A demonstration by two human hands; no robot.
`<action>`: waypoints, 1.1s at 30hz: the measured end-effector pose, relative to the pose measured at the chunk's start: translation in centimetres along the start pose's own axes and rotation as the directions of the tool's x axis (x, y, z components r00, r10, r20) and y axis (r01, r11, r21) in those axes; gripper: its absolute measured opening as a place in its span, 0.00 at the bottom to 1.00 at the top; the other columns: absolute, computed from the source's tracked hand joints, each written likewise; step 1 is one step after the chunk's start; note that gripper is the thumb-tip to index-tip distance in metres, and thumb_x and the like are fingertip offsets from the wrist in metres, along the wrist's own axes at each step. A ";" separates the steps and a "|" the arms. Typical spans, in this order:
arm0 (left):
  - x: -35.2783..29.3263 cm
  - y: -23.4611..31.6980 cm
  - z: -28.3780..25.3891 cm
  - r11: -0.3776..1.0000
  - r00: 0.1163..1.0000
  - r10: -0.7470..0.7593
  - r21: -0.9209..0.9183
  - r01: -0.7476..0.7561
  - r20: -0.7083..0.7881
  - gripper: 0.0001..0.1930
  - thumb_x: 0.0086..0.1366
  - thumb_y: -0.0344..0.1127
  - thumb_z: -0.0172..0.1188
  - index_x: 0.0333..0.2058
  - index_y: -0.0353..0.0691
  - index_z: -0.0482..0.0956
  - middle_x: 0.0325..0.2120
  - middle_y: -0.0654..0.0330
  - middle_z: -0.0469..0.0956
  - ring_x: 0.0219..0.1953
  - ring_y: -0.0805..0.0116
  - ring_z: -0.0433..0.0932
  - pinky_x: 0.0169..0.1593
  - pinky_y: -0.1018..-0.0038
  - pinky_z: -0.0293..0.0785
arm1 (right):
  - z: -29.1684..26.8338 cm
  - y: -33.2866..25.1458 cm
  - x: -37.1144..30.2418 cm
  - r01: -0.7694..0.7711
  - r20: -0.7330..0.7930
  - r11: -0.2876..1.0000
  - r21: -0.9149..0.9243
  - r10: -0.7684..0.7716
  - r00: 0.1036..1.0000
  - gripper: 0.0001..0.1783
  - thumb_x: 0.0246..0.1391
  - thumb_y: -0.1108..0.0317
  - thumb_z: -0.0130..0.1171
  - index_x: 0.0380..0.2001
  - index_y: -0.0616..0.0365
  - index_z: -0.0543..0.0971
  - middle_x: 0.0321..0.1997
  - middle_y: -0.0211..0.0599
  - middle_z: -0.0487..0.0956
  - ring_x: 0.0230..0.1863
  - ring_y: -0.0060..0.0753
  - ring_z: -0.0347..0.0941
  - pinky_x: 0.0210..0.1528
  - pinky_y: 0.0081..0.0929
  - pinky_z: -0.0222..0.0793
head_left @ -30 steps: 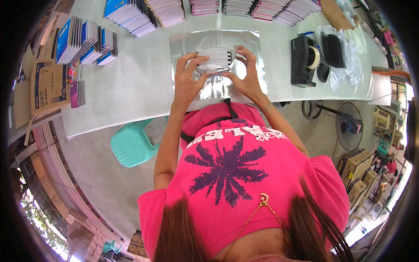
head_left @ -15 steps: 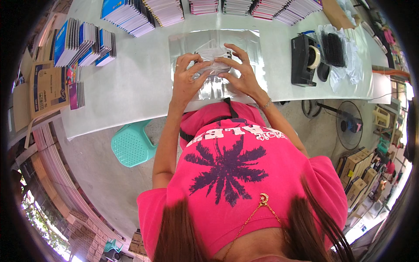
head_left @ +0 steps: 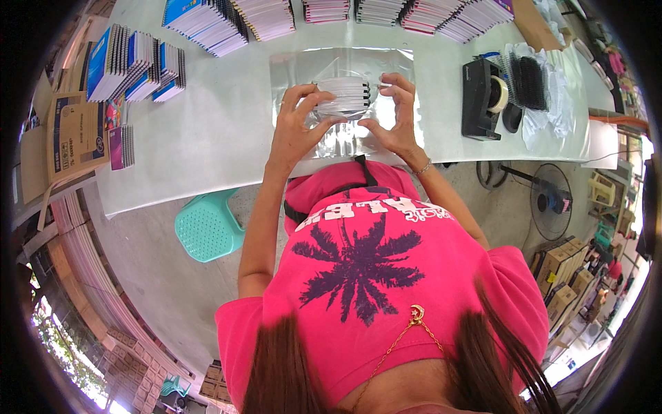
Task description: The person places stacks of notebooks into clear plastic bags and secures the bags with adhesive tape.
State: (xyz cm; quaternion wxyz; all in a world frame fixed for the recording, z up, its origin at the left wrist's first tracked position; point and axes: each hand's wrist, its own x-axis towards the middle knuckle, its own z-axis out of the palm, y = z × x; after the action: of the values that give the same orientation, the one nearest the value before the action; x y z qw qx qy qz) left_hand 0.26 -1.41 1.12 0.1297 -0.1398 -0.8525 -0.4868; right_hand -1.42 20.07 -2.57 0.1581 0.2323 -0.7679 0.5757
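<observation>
A small stack of spiral-bound notebooks (head_left: 345, 98) stands on a clear plastic sheet (head_left: 289, 65) in front of me, page edges up and dark binding on its right side. My left hand (head_left: 302, 114) grips the left end of the stack, fingers over the far side and thumb at the near side. At the right end, my right hand (head_left: 398, 114) is curved with thumb and fingers well apart, just off the bindings. Whether its fingertips touch a bit of the film cannot be made out.
Rows of notebooks (head_left: 324, 10) line the table's far edge, with more stacks (head_left: 110, 62) at the left. A black tape dispenser (head_left: 479, 100) and a black brush (head_left: 529, 81) lie to the right. A green stool (head_left: 210, 224) stands below the table, a fan (head_left: 550, 200) at the right.
My right hand has moved right, off the stack, and its fingers have spread. The film that lay over the notebooks has come away, leaving their page edges and bindings plainly visible.
</observation>
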 end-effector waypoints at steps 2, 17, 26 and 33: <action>0.1 0.2 -0.1 0.998 0.998 0.050 0.046 -0.051 0.032 0.19 0.46 0.30 0.70 0.40 0.47 0.83 0.41 0.60 0.71 0.45 0.58 0.72 0.49 0.64 0.70 | 0.2 -0.1 -0.1 0.010 -0.010 1.000 0.021 -0.010 1.000 0.37 0.35 0.62 0.77 0.49 0.52 0.68 0.59 0.46 0.63 0.63 0.47 0.58 0.62 0.42 0.58; 0.1 -0.1 0.4 0.986 0.990 0.132 0.108 -0.126 -0.044 0.13 0.48 0.30 0.70 0.35 0.44 0.84 0.36 0.62 0.77 0.45 0.61 0.73 0.47 0.65 0.71 | 0.4 -1.7 1.5 -0.100 0.110 0.994 0.042 0.095 0.989 0.18 0.45 0.67 0.69 0.42 0.51 0.81 0.64 0.43 0.63 0.64 0.46 0.58 0.62 0.41 0.59; 0.3 -0.4 0.3 0.983 0.989 0.143 0.116 -0.139 -0.026 0.09 0.49 0.29 0.69 0.32 0.42 0.84 0.33 0.62 0.79 0.43 0.61 0.74 0.46 0.66 0.71 | 0.3 -1.2 2.2 -0.091 0.187 0.995 -0.031 0.095 0.978 0.14 0.46 0.69 0.67 0.38 0.57 0.81 0.53 0.46 0.70 0.57 0.45 0.67 0.59 0.36 0.62; 1.1 0.1 0.0 0.998 0.998 -0.057 0.039 0.058 -0.020 0.16 0.51 0.29 0.69 0.40 0.39 0.79 0.33 0.60 0.79 0.41 0.63 0.75 0.45 0.68 0.71 | 0.2 -1.3 4.0 -0.190 0.194 0.980 0.062 0.174 0.965 0.20 0.48 0.68 0.65 0.46 0.58 0.76 0.46 0.40 0.75 0.51 0.35 0.71 0.57 0.32 0.64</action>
State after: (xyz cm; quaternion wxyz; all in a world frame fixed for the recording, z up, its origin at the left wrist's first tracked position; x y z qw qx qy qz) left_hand -0.71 -1.23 1.59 0.1265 -0.1081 -0.8643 -0.4746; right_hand -4.02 18.85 0.47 0.0221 0.2201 -0.7737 0.5937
